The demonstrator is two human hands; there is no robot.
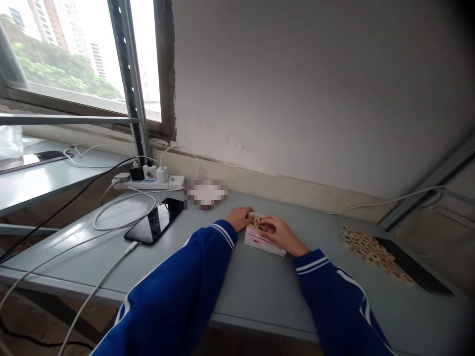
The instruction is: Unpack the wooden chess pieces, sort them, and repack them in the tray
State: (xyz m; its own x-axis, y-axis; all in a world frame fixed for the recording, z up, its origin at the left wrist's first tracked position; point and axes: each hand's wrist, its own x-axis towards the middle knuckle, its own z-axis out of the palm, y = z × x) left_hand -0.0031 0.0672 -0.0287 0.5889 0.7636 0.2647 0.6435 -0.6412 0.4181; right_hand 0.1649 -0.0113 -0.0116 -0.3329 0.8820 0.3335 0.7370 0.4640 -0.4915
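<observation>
A small white box (264, 243) with pink and red markings lies on the grey desk in front of me. Several round wooden xiangqi pieces (260, 220) with dark characters sit at its far end. My left hand (239, 218) is closed around the box's far left corner, its fingers along the edge. From the right, my right hand (280, 234) reaches over the box, thumb and fingertips pinched at a xiangqi piece; the fingers partly hide it. Both forearms are in blue sleeves with white stripes.
A heap of wooden pieces (367, 249) lies at the right, beside a flat dark panel (415, 267). On the left are a black phone (158, 222), white cables and a power strip (148, 184). A pixelated white object (206, 193) stands near the wall.
</observation>
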